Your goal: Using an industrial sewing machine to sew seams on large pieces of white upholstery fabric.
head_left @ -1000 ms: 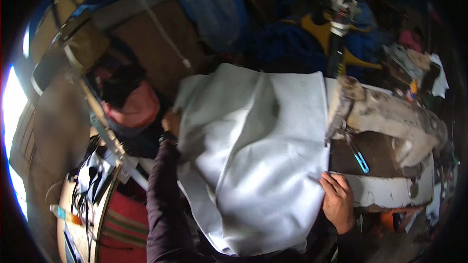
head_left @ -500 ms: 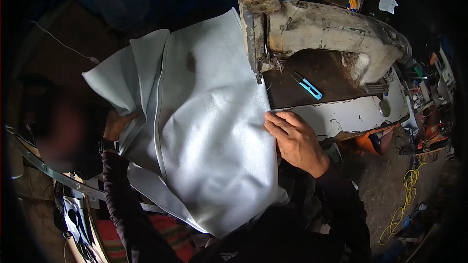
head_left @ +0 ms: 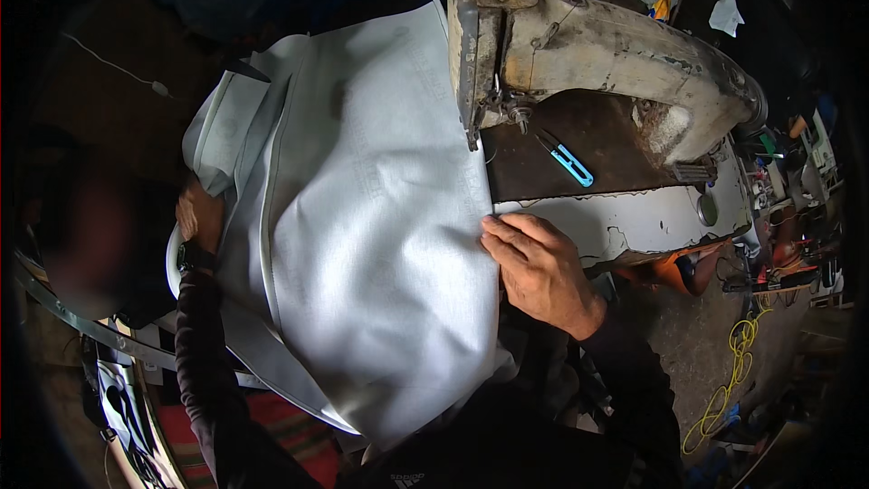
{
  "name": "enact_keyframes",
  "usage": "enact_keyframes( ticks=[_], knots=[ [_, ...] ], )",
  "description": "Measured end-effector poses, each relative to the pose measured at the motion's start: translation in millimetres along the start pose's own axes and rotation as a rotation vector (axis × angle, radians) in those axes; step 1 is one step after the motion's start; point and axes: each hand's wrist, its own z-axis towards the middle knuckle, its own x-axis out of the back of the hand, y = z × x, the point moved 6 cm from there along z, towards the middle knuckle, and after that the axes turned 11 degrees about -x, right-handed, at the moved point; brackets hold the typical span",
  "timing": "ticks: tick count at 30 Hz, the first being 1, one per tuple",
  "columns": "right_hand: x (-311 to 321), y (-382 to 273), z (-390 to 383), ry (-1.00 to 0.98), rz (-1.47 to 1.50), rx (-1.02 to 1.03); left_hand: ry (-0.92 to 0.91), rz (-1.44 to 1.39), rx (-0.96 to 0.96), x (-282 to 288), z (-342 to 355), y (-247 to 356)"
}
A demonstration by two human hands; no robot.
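A large white sheet of fabric or coated cloth spreads under the sewing machine's head and hangs toward me. Its right edge runs beside the machine's needle area. My right hand pinches that edge with bent fingers, just below the machine bed. On the far side of the sheet's folds, my left hand, with a dark watch on the wrist, grips the bunched left part; its fingertips are partly hidden by the cloth. The worn, cream-coloured sewing machine stands at the upper right.
Blue thread snips lie on the dark machine bed, right of the needle. A small round metal object sits on the white tabletop. A yellow cord coils on the floor at right. Cluttered tools line the right side.
My left hand has shifted slightly left, and the sheet's left part has folded over and bunched more at the top. My right hand keeps its hold on the right edge.
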Motion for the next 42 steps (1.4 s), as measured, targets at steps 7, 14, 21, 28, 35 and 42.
enact_keyframes(
  ticks=[7,14,21,28,35,42],
  knots=[
    [-3.0,4.1,4.2,0.003,0.005,-0.004,0.169,0.029,-0.145,-26.5,14.9,-16.5],
    [-6.7,11.9,14.3,-0.012,-0.020,-0.014,0.043,0.014,-0.036,-9.2,28.7,2.5],
    [-11.7,26.0,31.2,-0.014,0.031,-0.031,-0.092,0.118,0.060,-9.0,53.8,22.3],
    [-20.7,37.4,43.6,-0.027,0.002,-0.060,-0.080,0.151,-0.005,-10.1,74.7,33.1],
    [-27.2,48.4,50.8,-0.013,-0.026,-0.102,-0.118,0.095,0.016,-17.5,99.8,41.4],
    [-34.0,49.5,56.0,-0.013,-0.073,-0.161,-0.102,-0.030,-0.097,-31.8,126.1,33.9]
  ],
)
